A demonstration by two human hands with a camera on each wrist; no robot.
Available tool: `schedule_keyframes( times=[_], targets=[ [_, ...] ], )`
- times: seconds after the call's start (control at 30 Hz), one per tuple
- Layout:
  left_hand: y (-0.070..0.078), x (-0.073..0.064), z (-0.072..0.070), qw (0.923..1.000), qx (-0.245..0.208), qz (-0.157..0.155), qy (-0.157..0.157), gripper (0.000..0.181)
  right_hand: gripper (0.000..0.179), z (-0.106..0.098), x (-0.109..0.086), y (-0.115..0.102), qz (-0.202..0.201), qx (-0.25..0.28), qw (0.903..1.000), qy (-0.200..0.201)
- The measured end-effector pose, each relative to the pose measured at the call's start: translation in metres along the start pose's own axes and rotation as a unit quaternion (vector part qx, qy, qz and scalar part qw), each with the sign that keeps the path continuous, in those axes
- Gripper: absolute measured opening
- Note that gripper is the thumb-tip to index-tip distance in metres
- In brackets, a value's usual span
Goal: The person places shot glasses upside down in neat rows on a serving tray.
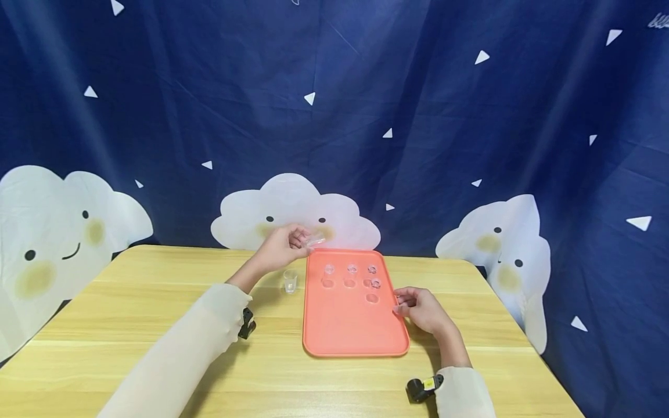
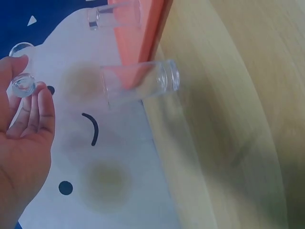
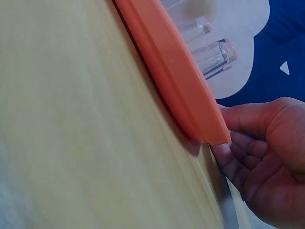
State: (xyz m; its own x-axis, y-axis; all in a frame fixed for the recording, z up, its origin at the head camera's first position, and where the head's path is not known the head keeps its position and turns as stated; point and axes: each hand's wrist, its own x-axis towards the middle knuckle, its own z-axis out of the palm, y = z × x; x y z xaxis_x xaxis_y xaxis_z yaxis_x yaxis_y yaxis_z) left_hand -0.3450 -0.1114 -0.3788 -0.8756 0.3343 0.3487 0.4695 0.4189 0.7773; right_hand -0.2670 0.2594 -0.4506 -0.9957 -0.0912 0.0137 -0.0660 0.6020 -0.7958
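My left hand point(image 1: 284, 247) is raised at the tray's far left corner and holds a small clear cup point(image 1: 315, 240) tipped on its side. In the left wrist view the thick base of that held cup point(image 2: 24, 85) faces the camera. Another clear cup point(image 1: 290, 281) stands upright on the table, left of the tray. The coral tray point(image 1: 350, 331) carries several clear cups point(image 1: 352, 269) upside down in its far half. At the tray's right edge my right hand point(image 1: 425, 310) grips the rim point(image 3: 217, 133), thumb on top and fingers below.
The wooden table point(image 1: 219, 371) ends just behind the tray. A dark blue curtain point(image 1: 334, 116) with white clouds and triangles hangs behind it. Each wrist wears a small black camera, such as the right wrist camera point(image 1: 424, 388).
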Motion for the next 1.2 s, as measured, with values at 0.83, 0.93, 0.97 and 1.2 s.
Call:
schedule_keyframes(
  times=[0.83, 0.93, 0.97, 1.2],
  targets=[
    [0.017, -0.001, 0.032, 0.9970, -0.071, 0.014, -0.027, 0.034, 0.036, 0.000, -0.001, -0.002, 0.004, 0.009, 1.0000, -0.001],
    [0.017, 0.000, 0.037, 0.9964, -0.074, 0.020, -0.037, 0.034, 0.036, 0.000, -0.001, -0.002, 0.003, 0.010, 0.9999, -0.001],
    [0.018, -0.001, 0.038, 0.9961, -0.075, 0.021, -0.041, 0.034, 0.036, 0.000, -0.001, -0.002, 0.003, 0.010, 0.9999, -0.001],
    [0.021, -0.002, 0.053, 0.9946, -0.073, 0.022, -0.071, 0.036, 0.036, 0.000, 0.000, -0.002, 0.002, 0.010, 1.0000, 0.000]
  ],
)
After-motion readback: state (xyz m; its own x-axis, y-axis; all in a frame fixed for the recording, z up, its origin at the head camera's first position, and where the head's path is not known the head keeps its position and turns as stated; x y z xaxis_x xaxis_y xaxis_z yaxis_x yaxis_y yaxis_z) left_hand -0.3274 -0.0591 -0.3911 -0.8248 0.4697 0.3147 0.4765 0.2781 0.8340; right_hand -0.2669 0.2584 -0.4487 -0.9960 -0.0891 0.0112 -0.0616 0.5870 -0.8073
